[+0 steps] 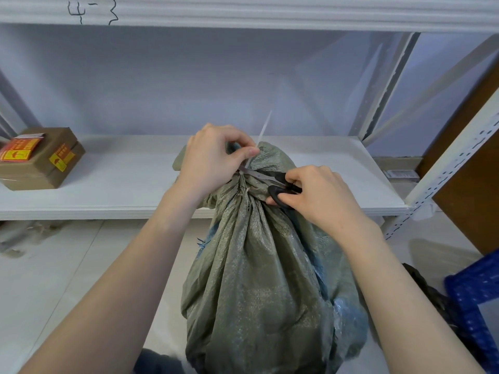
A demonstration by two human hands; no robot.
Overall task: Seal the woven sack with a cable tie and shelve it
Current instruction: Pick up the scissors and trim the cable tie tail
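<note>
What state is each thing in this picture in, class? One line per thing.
woven sack: upright, neck gathered.
cable tie: tail sticking up, untrimmed.
scissors: blades at the neck.
left hand: pinching the tie.
right hand: gripping scissor handles.
cardboard box: closed, on shelf.

One sack (259, 265), one tie (264, 129), one pair of scissors (272, 182), two hands – left (213, 157), right (316, 195) – and two boxes (40, 160)

A storeroom: white metal shelving (189, 182), taped cardboard boxes (40, 160).
</note>
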